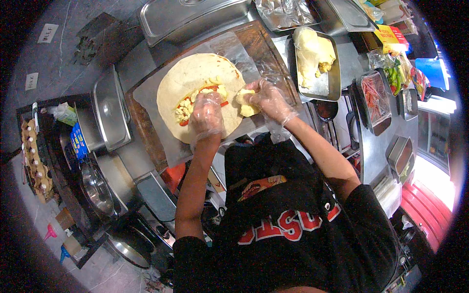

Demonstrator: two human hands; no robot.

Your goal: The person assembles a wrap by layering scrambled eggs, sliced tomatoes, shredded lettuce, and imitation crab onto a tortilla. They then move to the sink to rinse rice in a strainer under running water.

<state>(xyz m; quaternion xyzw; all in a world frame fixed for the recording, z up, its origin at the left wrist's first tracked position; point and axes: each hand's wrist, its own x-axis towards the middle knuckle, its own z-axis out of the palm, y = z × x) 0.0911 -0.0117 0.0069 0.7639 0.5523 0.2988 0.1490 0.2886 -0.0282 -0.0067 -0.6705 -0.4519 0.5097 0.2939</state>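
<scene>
A large flour tortilla (173,80) lies on parchment paper (146,95) over a dark wooden board (138,121). Crumbled pale-yellow pieces that look like cheese (184,108), with red strips among them, form a band across its middle. My left hand (207,116), in a clear plastic glove, is over this filling with its fingers curled down; whatever is in the fingertips is hidden. Above the tortilla's right edge, my gloved right hand (274,101) grips a chunk of cheese (247,103).
Right of the board stands a metal pan (333,90) with a large yellow block partly in plastic. Farther right are a tray of reddish strips (375,100) and green peppers (394,78). Lidded steel pans (111,110) sit left and behind. Egg cartons (35,163) are far left.
</scene>
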